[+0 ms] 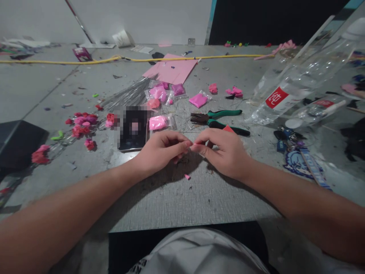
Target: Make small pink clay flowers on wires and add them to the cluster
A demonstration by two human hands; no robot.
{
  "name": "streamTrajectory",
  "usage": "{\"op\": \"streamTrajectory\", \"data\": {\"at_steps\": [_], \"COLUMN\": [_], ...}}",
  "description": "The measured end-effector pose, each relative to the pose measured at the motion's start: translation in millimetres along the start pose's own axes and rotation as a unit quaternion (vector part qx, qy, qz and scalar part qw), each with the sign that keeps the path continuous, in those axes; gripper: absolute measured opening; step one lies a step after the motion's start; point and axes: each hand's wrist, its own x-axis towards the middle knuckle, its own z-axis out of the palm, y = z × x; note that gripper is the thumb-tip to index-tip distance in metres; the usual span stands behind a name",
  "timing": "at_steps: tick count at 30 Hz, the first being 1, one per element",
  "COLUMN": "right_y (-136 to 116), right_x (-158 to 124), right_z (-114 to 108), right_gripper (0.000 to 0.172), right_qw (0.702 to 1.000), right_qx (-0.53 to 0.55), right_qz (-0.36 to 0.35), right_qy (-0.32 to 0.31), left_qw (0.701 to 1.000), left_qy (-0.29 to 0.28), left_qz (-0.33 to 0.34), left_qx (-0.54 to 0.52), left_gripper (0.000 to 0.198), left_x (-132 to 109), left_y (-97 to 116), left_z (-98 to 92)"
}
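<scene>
Pink bit (pixel 195 144), v. sm., blurry

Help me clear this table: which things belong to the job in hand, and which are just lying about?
Probably the job:
small pink bit, seemingly pinched between left hand and right hand
pink packets
flowers
wires
pliers

Seemingly just lying about:
large bottle
yellow cord

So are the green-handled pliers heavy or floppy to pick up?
The pliers are probably heavy for their size, since the head looks metal. They look rigid, so probably won't flop, though the spread handles might swing together.
</scene>
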Motion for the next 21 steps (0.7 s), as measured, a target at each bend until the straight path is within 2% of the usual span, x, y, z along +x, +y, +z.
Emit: {"op": "streamTrajectory", "data": {"at_steps": [3, 7, 10, 14, 17, 21], "right_y": [-0.9, -2.0, -3.5, -6.6, -8.2, -9.1], "right_x": [0.7, 1.4, 0.3, -1.7, -1.9, -0.9], "right_z": [-0.8, 0.5, 2.8, 2.8, 0.1, -2.9], "right_gripper": [0.017, 0.005, 0.007, 0.010, 0.004, 0.011], "right_qw": [1.000, 0.999, 0.998, 0.998, 0.999, 0.999], "right_qx": [0.015, 0.023, 0.033, 0.023, 0.021, 0.007], "right_qz": [-0.020, -0.039, -0.053, -0.033, -0.008, 0.010], "right_qy": [0.002, 0.010, 0.014, 0.046, 0.041, 0.034], "left_qw": [0.999, 0.997, 0.996, 0.995, 0.995, 0.995], "left_qy": [-0.041, -0.063, -0.071, -0.066, -0.061, -0.059], "left_qz": [-0.025, -0.038, -0.035, -0.041, -0.037, -0.038], "left_qx": [-0.011, -0.008, -0.037, -0.067, -0.074, -0.065], "left_gripper": [0.020, 0.019, 0.017, 0.016, 0.013, 0.015], "left_x": [-1.0, -1.5, -1.3, -1.4, -1.5, -1.4], "left_y": [1.2, -1.1, -4.2, -5.0, -3.5, -3.2], "left_z": [-0.5, -2.4, -3.3, -2.4, -1.3, -0.5]}}
